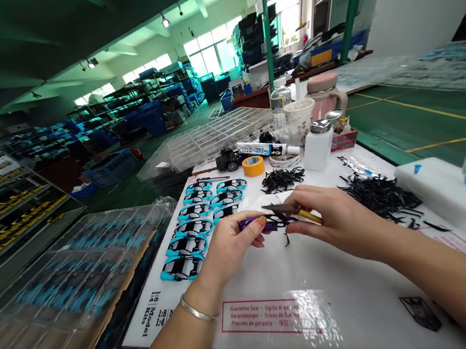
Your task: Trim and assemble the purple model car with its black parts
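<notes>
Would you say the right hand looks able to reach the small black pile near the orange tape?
Probably yes: the small black pile lies just beyond the right hand, uncovered, with nothing evident between them, though that hand holds a yellow-handled tool.

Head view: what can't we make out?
All in the head view:
Purple part: partly covered by the left hand; full shape unclear.
Yellow-handled tool: partly hidden by the right hand; grip end unclear.
Clear bottle: label print too small to read.
Far shelves: contents too small and blurred to identify.
Right forearm: cut off by the picture's edge.
</notes>
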{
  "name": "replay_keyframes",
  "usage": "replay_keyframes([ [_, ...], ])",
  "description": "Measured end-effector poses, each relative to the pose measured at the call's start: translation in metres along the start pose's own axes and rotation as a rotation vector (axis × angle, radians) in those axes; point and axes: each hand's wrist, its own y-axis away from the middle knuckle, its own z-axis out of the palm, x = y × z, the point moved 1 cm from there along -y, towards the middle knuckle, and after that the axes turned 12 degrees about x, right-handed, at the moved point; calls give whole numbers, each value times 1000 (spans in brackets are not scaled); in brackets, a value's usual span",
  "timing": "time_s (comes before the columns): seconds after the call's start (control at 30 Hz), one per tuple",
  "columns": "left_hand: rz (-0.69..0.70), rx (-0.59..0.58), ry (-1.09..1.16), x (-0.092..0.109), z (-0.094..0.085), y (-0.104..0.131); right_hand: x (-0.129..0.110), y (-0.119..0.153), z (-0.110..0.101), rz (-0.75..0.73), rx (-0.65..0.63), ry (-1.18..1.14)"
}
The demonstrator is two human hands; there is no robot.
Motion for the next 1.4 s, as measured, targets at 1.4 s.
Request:
replay_keyframes([
  [1.4,-143,168,258,0,-11,-8,3,2,9,-107,-16,50],
])
